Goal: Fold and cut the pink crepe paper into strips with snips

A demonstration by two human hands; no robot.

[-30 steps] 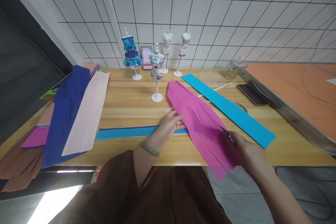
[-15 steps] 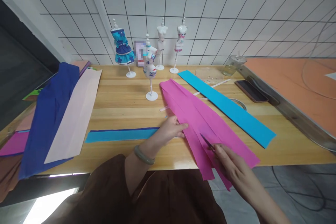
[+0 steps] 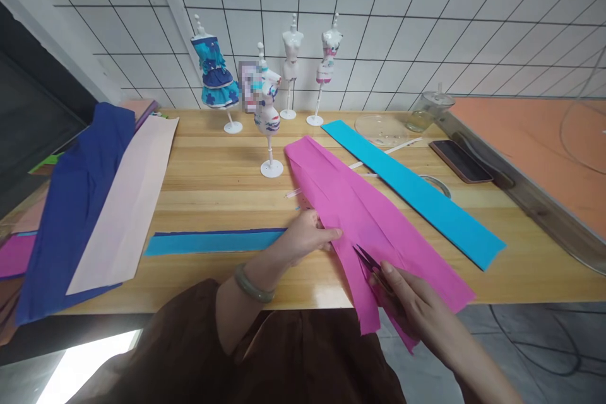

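A long pink sheet point(image 3: 350, 202) lies slantwise over the wooden table point(image 3: 208, 196), its near end cut into strips that hang past the edge. My left hand point(image 3: 307, 233), with a bangle at the wrist, pinches the sheet's left edge between thumb and fingers. Scissors point(image 3: 368, 260) are gripped in my right hand point(image 3: 407, 297), their blades apart at the slit in the pink sheet. To the right lies a blue strip point(image 3: 411, 192). Another blue strip point(image 3: 213, 242) with a dark blue edge lies left of my left hand.
Small mannequins stand at the back, one in a blue dress point(image 3: 215, 72), another point(image 3: 269, 113) nearer. Dark blue fabric point(image 3: 76, 202) and a pale sheet point(image 3: 127, 202) cover the left side. A phone point(image 3: 461, 161), a lidded cup point(image 3: 426, 110) and a tape roll point(image 3: 435, 186) are at right.
The scissor blades have opened, and their tips have shifted slightly left over the pink sheet. My left hand keeps its hold. The whole view has shifted a little.
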